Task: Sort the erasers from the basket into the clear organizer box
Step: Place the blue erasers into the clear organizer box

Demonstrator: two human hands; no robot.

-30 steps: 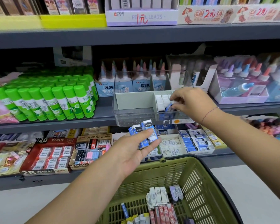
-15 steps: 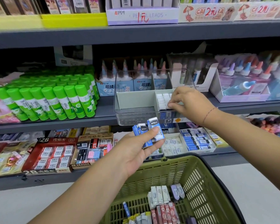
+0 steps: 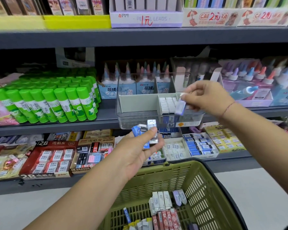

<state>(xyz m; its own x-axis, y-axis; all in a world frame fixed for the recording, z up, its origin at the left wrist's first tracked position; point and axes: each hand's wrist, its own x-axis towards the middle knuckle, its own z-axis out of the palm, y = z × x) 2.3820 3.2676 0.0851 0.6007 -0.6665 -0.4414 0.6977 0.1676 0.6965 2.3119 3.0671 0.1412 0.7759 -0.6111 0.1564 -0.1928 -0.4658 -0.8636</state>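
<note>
**Head view of a stationery shelf, both hands at work.** The right hand (image 3: 206, 98) pinches a single eraser (image 3: 180, 106) between thumb and fingertips. This eraser hangs tilted and blurred above the right side of the box (image 3: 123, 118). It is just beside the white erasers (image 3: 167, 105), which are packed in rows in the far right compartment. Whether it touches them cannot be told.

The left hand (image 3: 138, 151) is palm up and nearer than the box. It grips a bunch of erasers (image 3: 146, 135), some blue-sleeved and some silver-wrapped, with the thumb pressed across them. The bunch stands in front of the box's near wall.

The box is clear and sits on the middle shelf (image 3: 56, 126). A grey divider (image 3: 140, 102) splits it into compartments. Dark blue erasers (image 3: 166, 121) show through the near wall towards the right.

The green basket (image 3: 206, 188) lies near and low, below both forearms. It holds loose erasers:
- a white-sleeved row (image 3: 161, 201);
- two pale purple ones (image 3: 179, 199) just to the right of that row;
- a red-sleeved row (image 3: 166, 219) nearer still.

Green glue sticks (image 3: 48, 103) stand in ranks left of the box on the same shelf. Glue bottles (image 3: 128, 85) stand far behind the box. On the lower shelf, display trays (image 3: 51, 160) of packaged erasers lie side by side, from far left to beyond the right forearm.
</note>
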